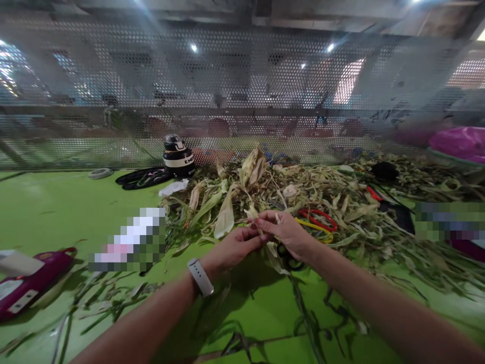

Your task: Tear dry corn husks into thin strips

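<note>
My left hand (240,246), with a pale watch strap at the wrist, meets my right hand (288,233) just in front of a heap of dried corn husks (273,187). Both sets of fingertips are pinched together on a pale strip of corn husk (253,213). Part of the strip is hidden behind the fingers. A wide pale husk (226,217) lies beyond my left hand. Beside my right hand are a red looped handle (330,218) and a yellow looped handle (316,228). Dark loops below that hand are partly covered.
A black jug with a white band (179,161) stands behind, near a perforated metal screen (227,76). Left on the green table (125,199) lie a maroon box (41,283), a blurred-out pale item and leaf scraps. A black pouch (397,216) and a purple bundle (460,143) sit right.
</note>
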Available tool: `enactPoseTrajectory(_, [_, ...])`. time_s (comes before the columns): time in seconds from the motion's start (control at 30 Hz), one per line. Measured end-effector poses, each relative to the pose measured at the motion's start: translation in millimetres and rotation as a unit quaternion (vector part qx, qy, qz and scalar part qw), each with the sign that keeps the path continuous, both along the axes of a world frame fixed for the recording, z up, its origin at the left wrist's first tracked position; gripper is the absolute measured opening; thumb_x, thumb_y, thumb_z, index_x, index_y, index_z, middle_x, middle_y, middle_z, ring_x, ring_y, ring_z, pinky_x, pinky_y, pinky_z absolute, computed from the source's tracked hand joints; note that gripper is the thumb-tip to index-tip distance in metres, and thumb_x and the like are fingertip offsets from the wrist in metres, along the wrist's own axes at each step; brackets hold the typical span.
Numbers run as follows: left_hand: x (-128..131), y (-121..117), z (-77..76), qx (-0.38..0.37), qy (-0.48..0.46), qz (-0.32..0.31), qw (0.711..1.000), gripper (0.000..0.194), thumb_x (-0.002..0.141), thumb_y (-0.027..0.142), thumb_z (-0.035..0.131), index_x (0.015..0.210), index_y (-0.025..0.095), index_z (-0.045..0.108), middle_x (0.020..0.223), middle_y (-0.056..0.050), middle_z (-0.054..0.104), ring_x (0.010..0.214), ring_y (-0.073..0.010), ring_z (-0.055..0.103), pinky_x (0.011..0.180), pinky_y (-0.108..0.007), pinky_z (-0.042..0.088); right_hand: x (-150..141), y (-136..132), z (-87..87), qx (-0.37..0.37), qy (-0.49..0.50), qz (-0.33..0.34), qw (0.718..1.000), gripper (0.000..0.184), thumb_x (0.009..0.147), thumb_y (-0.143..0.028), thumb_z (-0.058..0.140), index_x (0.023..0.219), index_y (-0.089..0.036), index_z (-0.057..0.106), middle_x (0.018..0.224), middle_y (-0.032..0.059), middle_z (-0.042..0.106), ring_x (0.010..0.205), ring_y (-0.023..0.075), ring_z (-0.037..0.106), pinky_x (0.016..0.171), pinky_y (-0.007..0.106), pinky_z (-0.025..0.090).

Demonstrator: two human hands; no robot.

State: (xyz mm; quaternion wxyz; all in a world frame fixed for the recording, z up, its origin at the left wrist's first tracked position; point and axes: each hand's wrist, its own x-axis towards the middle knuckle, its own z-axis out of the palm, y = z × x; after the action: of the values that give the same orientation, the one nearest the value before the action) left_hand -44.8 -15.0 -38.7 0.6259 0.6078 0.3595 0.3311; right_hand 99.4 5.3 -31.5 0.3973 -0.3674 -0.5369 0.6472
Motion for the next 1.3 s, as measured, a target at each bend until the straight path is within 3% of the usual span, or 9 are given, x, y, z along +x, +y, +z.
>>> enactPoseTrajectory(0.23, [-1, -3, -6.6, -0.035, -0.007, 0.001, 0.999, 0.031, 0.071, 0.042, 0.063, 0.062, 0.012, 0.062, 0.053, 0.003, 0.046, 0.05, -0.0055, 0.034, 0.047, -0.02, 0.024, -5, -3, -0.4, 0.055, -0.025, -0.073, 0.996, 0.031, 0.065, -0.044, 0.067, 0.07, -0.015, 0.06, 0.063, -0.002, 0.054, 0.055, 0.0077, 0.045, 0.048, 0.018, 0.035])
enactPoseTrajectory(0.37, [0, -1, -6.0, -0.094, -0.072, 0.067, 0.991, 0.028, 0.066, 0.042, 0.067, 0.07, 0.014, 0.066, 0.06, 0.001, 0.054, 0.051, -0.0058, 0.04, 0.048, -0.019, 0.029, 4, 4, 7.5, 0.121, -0.085, -0.056, 0.987, 0.033, 0.074, -0.049, 0.056, 0.072, -0.016, 0.059, 0.065, -0.0009, 0.055, 0.058, 0.0102, 0.048, 0.053, 0.021, 0.037])
enactPoseTrajectory(0.47, [-2, 3, -6.2, -0.113, -0.099, 0.116, 0.982, 0.03, 0.065, 0.042, 0.068, 0.08, 0.016, 0.067, 0.061, 0.001, 0.054, 0.052, -0.006, 0.04, 0.048, -0.019, 0.028, 13, 10, 13.8, 0.211, -0.164, -0.073, 0.961, 0.035, 0.08, -0.049, 0.047, 0.071, -0.016, 0.058, 0.069, 0.0002, 0.056, 0.065, 0.012, 0.05, 0.061, 0.022, 0.038])
enactPoseTrajectory(0.63, [-4, 6, -6.9, -0.068, -0.089, 0.095, 0.989, 0.028, 0.07, 0.04, 0.064, 0.082, 0.014, 0.064, 0.059, 0.003, 0.048, 0.051, -0.0056, 0.036, 0.048, -0.019, 0.026, 23, 16, 13.5, 0.339, -0.349, -0.05, 0.872, 0.038, 0.08, -0.049, 0.049, 0.061, -0.016, 0.053, 0.054, -0.004, 0.044, 0.053, 0.0093, 0.037, 0.052, 0.021, 0.028])
enactPoseTrajectory(0.77, [-3, 5, -6.4, -0.035, -0.038, 0.085, 0.995, 0.029, 0.073, 0.042, 0.061, 0.077, 0.013, 0.06, 0.058, 0.004, 0.044, 0.05, -0.0056, 0.034, 0.048, -0.019, 0.025, 27, 22, 10.3, 0.358, -0.358, 0.043, 0.861, 0.045, 0.084, -0.05, 0.04, 0.058, -0.015, 0.051, 0.055, -0.0038, 0.04, 0.054, 0.0091, 0.037, 0.051, 0.021, 0.026])
enactPoseTrajectory(0.87, [-4, 4, -5.0, -0.019, 0.007, 0.06, 0.998, 0.031, 0.072, 0.044, 0.06, 0.075, 0.014, 0.059, 0.057, 0.004, 0.043, 0.05, -0.0062, 0.034, 0.048, -0.02, 0.026, 28, 24, 9.8, 0.362, -0.366, 0.033, 0.856, 0.048, 0.084, -0.053, 0.038, 0.056, -0.016, 0.048, 0.054, -0.0045, 0.036, 0.053, 0.0088, 0.035, 0.05, 0.021, 0.025])
enactPoseTrajectory(1.07, [-6, 4, -2.8, -0.042, -0.003, 0.053, 0.998, 0.03, 0.07, 0.044, 0.063, 0.068, 0.013, 0.06, 0.055, 0.003, 0.049, 0.05, -0.0064, 0.039, 0.049, -0.02, 0.029, 28, 25, 7.2, 0.337, -0.333, 0.006, 0.88, 0.047, 0.078, -0.057, 0.045, 0.053, -0.017, 0.044, 0.051, -0.0052, 0.036, 0.051, 0.0084, 0.035, 0.049, 0.021, 0.025])
enactPoseTrajectory(1.2, [-4, 6, -5.7, -0.082, -0.091, 0.104, 0.987, 0.029, 0.068, 0.041, 0.066, 0.083, 0.015, 0.065, 0.067, -0.001, 0.062, 0.058, -0.0079, 0.05, 0.055, -0.019, 0.036, 27, 26, 8.7, 0.188, -0.243, -0.056, 0.95, 0.043, 0.079, -0.061, 0.041, 0.072, -0.019, 0.048, 0.055, -0.0026, 0.052, 0.049, 0.0109, 0.047, 0.048, 0.022, 0.035])
enactPoseTrajectory(1.3, [-4, 8, -6.4, -0.101, -0.154, 0.146, 0.972, 0.03, 0.066, 0.038, 0.068, 0.087, 0.017, 0.065, 0.073, -0.002, 0.065, 0.065, -0.0096, 0.055, 0.06, -0.019, 0.04, 25, 22, 12.0, 0.119, -0.245, -0.042, 0.961, 0.048, 0.079, -0.062, 0.037, 0.066, -0.018, 0.05, 0.054, 0.0007, 0.057, 0.049, 0.0127, 0.051, 0.048, 0.023, 0.038])
